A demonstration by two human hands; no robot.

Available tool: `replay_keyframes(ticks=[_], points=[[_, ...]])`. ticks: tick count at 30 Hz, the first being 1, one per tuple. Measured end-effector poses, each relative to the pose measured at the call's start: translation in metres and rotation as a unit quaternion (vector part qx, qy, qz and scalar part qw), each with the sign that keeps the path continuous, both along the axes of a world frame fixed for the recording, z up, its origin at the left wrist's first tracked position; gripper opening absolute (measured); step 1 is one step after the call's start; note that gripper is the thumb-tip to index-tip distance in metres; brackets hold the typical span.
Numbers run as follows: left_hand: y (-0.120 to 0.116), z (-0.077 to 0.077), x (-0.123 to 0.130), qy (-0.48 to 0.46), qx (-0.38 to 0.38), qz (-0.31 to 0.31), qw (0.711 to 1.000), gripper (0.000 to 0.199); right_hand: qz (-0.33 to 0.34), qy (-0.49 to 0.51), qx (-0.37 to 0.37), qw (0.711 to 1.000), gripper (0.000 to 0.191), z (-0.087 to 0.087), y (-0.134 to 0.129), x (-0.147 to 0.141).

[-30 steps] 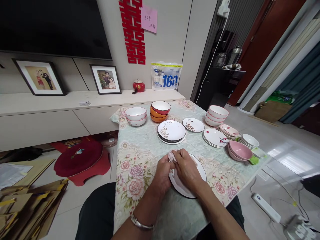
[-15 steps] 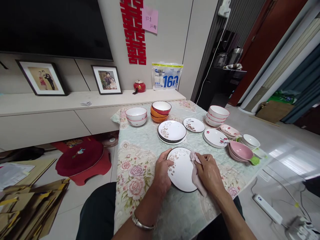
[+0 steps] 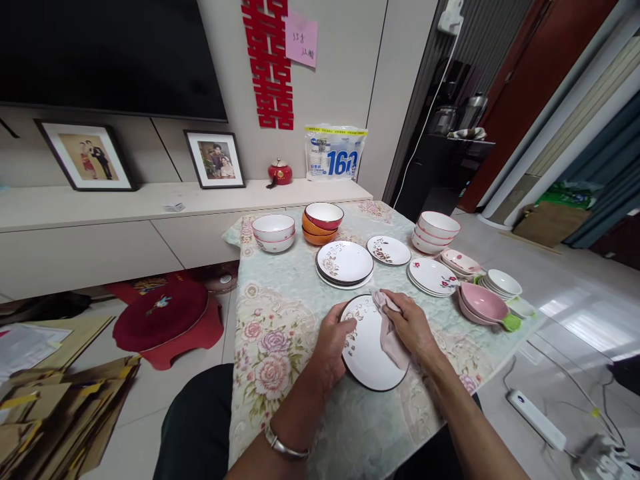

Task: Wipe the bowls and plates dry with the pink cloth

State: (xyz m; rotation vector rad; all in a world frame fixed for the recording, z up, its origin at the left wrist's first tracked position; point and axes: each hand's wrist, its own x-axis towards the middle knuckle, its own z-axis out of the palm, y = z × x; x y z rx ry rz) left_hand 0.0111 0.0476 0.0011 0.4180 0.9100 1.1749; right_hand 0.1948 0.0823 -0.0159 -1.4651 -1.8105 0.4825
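Note:
A white plate (image 3: 373, 360) with a dark rim and brown flower print is gripped at its left edge by my left hand (image 3: 333, 343), thumb on top. My right hand (image 3: 407, 327) is closed on a pale pink cloth (image 3: 393, 339), which lies against the plate's upper right face. Just beyond stands a stack of similar plates (image 3: 345, 261). To its right lies a single flowered plate (image 3: 389, 251), and farther right a stack of plates with red flowers (image 3: 431, 275).
White bowls (image 3: 274, 230) and orange and red bowls (image 3: 320, 230) stand at the table's back left. More stacked white bowls (image 3: 435, 230), pink bowls (image 3: 483, 303) and small white bowls (image 3: 503, 283) line the right side. A red stool (image 3: 167, 313) is on the floor at left.
The cloth and my right hand have moved up and left across the plate. My left hand and the plate have shifted slightly to the right.

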Motion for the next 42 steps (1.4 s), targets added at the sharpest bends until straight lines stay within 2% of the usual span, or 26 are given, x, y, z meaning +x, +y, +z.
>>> replay_keyframes(ticks=[3,5,7,11,15,20,24,27,30,33,37,39,42], points=[[-0.002,-0.002,0.002,0.014,0.023,-0.016,1.0,0.04,0.087,-0.058,0.022,0.994,0.038,0.022,0.002,-0.019],[-0.003,-0.001,0.003,0.015,0.042,-0.028,0.999,0.039,0.153,-0.113,0.018,0.982,0.037,0.036,0.002,-0.03],[-0.004,0.0,0.003,0.009,0.054,-0.031,0.998,0.041,0.184,-0.162,0.01,0.969,0.035,0.043,0.004,-0.038],[-0.004,0.002,0.002,0.019,0.046,-0.006,0.999,0.041,0.155,-0.164,-0.005,0.974,0.031,0.038,0.009,-0.035],[-0.004,0.002,0.002,0.013,0.022,0.026,0.999,0.043,0.078,-0.091,-0.037,0.992,0.03,0.02,0.009,-0.018],[-0.005,0.002,0.002,-0.001,0.024,0.065,0.998,0.047,-0.029,-0.073,-0.065,0.995,0.029,0.005,-0.003,-0.004],[-0.004,0.005,0.002,-0.024,0.034,0.084,0.996,0.052,-0.067,-0.033,-0.056,0.996,0.03,0.0,-0.009,-0.001],[-0.002,0.005,0.002,-0.046,0.033,0.062,0.996,0.051,-0.069,-0.003,-0.035,0.997,0.031,-0.001,-0.008,0.003],[0.0,0.003,0.0,-0.058,0.014,0.017,0.998,0.042,-0.048,-0.02,-0.011,0.999,0.032,0.005,-0.003,0.008],[0.001,0.0,-0.002,-0.058,0.008,-0.034,0.998,0.036,0.018,-0.064,0.018,0.998,0.034,0.02,0.0,0.009],[0.0,-0.003,-0.003,-0.052,0.028,-0.08,0.995,0.044,0.118,-0.126,0.037,0.984,0.037,0.043,0.003,-0.002],[0.0,-0.005,-0.001,-0.033,0.032,-0.067,0.997,0.049,0.139,-0.13,0.026,0.981,0.036,0.047,0.005,-0.008],[-0.001,-0.007,0.002,-0.018,0.021,-0.016,0.999,0.053,0.127,-0.093,0.001,0.988,0.033,0.038,0.01,-0.01]])
